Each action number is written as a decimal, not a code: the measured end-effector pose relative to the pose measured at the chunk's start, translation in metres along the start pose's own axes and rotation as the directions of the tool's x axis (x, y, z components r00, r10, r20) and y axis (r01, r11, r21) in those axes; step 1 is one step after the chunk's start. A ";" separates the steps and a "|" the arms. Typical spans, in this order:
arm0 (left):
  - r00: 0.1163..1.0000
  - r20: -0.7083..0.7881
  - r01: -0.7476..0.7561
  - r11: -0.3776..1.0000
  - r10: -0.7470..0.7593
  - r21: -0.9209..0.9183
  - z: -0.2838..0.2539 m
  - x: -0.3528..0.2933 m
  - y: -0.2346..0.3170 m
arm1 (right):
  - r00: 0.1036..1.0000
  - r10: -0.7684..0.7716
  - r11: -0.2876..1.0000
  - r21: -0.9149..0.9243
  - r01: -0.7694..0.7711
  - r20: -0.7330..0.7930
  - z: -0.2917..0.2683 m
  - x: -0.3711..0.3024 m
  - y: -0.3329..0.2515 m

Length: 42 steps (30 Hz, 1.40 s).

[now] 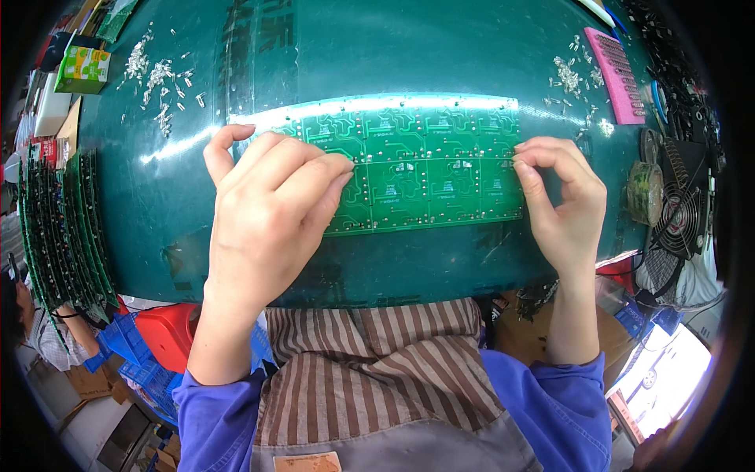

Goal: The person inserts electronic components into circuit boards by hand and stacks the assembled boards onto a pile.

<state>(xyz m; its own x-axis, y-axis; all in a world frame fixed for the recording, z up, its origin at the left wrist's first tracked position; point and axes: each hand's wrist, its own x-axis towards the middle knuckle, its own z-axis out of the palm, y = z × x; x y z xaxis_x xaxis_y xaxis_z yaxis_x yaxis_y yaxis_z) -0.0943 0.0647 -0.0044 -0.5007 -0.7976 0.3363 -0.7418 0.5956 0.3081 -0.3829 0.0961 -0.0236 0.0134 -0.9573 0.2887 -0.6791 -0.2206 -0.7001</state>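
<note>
A green printed circuit board panel (397, 193), divided into several repeated sections, lies flat on the green table in front of me. My left hand (271, 208) is over the panel's left part, thumb and forefinger pinched together above its surface. Whatever those fingertips hold is hidden. At the panel's right edge, my right hand (565, 193) also pinches thumb and forefinger together. Whether they grip the edge or a tiny part is too small to tell. Small silvery parts stand in rows on the board.
Loose clear, silvery parts (160, 75) are scattered at the far left; another pile (568, 76) lies far right, beside a pink foam block (613, 76). Upright circuit boards (67, 228) line the left. A carton (83, 67), tape roll (645, 193) and fan (681, 216) sit at the edges.
</note>
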 end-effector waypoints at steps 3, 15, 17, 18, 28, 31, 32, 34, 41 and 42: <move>1.000 -0.011 0.019 1.000 -0.019 -0.008 -0.001 -0.003 -0.002 | 1.000 -0.026 0.998 -0.061 0.026 -0.004 0.002 0.001 -0.003; 0.905 -0.225 0.366 0.931 -0.360 -0.018 -0.029 -0.025 -0.069 | 0.999 -0.036 0.981 -0.190 0.040 0.025 -0.006 -0.006 -0.007; 0.811 -0.264 0.524 0.849 -0.522 -0.071 -0.036 -0.027 -0.090 | 0.995 -0.086 0.968 -0.232 0.096 0.051 -0.010 0.001 -0.020; 0.786 -0.237 0.559 0.821 -0.570 -0.120 -0.040 -0.025 -0.097 | 0.990 -0.110 0.957 -0.260 0.130 0.091 -0.009 0.005 -0.030; 0.989 -0.011 0.144 0.989 -0.144 -0.041 -0.035 0.007 -0.138 | 0.941 -0.264 0.948 -0.123 0.294 0.212 0.052 0.033 -0.067; 0.998 0.022 0.055 0.998 -0.055 -0.021 -0.036 0.012 -0.144 | 0.938 -0.252 0.958 -0.075 0.276 0.237 0.063 0.032 -0.071; 0.999 0.043 0.018 1.000 -0.018 -0.005 -0.038 0.013 -0.144 | 0.932 -0.268 0.956 -0.055 0.289 0.245 0.066 0.031 -0.073; 0.999 0.041 -0.010 0.998 0.007 0.068 -0.044 0.014 -0.136 | 0.918 -0.311 0.945 -0.026 0.327 0.246 0.072 0.032 -0.074; 0.960 -0.087 0.225 0.919 -0.266 -0.325 -0.045 -0.008 -0.093 | 0.938 -0.286 0.955 -0.025 0.296 0.197 0.081 0.028 -0.069; 0.956 -0.065 0.244 0.896 -0.287 -0.371 -0.046 -0.011 -0.084 | 0.945 -0.282 0.956 -0.034 0.291 0.165 0.083 0.026 -0.070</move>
<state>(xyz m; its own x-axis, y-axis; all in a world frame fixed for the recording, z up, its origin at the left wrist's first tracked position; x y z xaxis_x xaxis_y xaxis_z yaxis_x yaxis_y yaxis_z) -0.0064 0.0276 0.0070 -0.2365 -0.9271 0.2909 -0.6217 0.3745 0.6880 -0.2742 0.0713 -0.0211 0.3251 -0.8736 0.3621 -0.6705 -0.4830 -0.5632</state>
